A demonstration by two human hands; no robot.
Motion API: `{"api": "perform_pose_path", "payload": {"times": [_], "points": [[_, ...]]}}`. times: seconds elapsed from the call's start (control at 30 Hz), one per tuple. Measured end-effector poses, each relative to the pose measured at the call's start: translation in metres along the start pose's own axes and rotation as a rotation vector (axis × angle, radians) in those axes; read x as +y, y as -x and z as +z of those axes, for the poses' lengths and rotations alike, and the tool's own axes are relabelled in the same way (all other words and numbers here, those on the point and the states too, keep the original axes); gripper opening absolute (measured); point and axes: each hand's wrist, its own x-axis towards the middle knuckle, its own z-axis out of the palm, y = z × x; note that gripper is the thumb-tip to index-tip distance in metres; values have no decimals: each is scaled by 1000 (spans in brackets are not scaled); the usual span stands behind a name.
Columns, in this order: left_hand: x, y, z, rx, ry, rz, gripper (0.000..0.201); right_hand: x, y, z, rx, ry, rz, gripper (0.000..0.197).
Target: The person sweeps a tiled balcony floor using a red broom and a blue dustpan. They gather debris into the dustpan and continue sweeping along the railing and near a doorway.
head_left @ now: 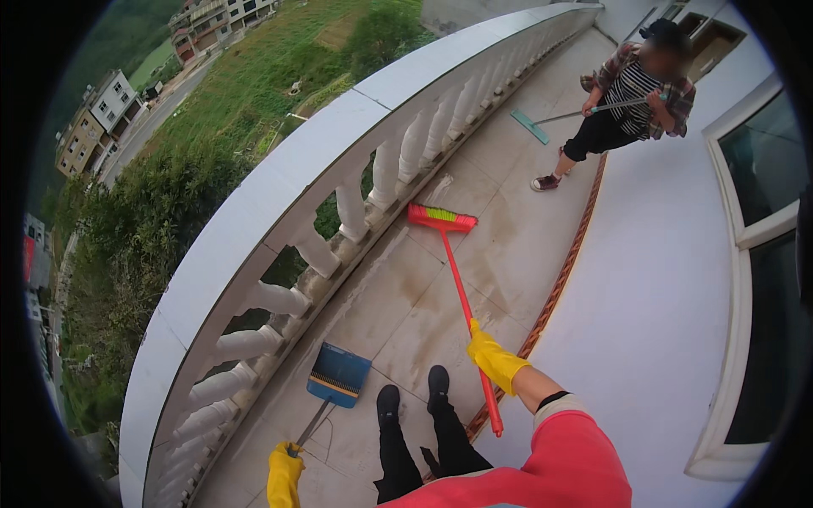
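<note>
A red broom (456,269) slants across the tiles, its head with yellow-green bristles lying by the foot of the balustrade. My right hand (495,357), in a yellow rubber glove, is wrapped round the upper part of its handle. At the lower left my left hand (285,476), gloved the same way, grips the end of a long-handled dustpan. The blue dustpan (340,374) rests on the floor left of my shoes, with a toothed strip across it. Brown wet-looking smears mark the tiles between broom and wall.
A white balustrade (279,190) with a broad rail curves along the left. Ahead on the right, another person (639,93) holds a squeegee-like floor tool (531,127) with a pale green head. A white wall (644,313) with framed windows (766,245) bounds the right side.
</note>
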Motion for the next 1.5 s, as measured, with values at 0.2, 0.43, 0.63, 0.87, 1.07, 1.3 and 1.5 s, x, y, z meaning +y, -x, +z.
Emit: {"api": "perform_pose_path", "payload": {"times": [0.2, 0.43, 0.63, 0.87, 1.07, 1.3, 1.5], "points": [[15, -11, -10, -58, 26, -96, 41, 67, 227, 17, -293, -34, 23, 78], [-18, -40, -10, -43, -13, 1, 26, 105, 333, 22, -578, -288, -53, 77], [22, -1, -7, 3, 53, -37, 19, 120, 370, -39, -476, -438, 86, 73], [33, 4, -8, -45, -37, -48, 20, 159, 241, -85, -33, -471, 101, 73], [46, 10, -7, -44, -89, -41, 22, 226, 121, -39, 79, -662, 110, 83], [31, 19, 0, -9, -126, -28, 17, 231, 255, 128, -120, -319, 261, 91], [42, 14, 9, -38, -298, 24, 42, 184, 394, 206, -400, -451, 103, 91]]}}
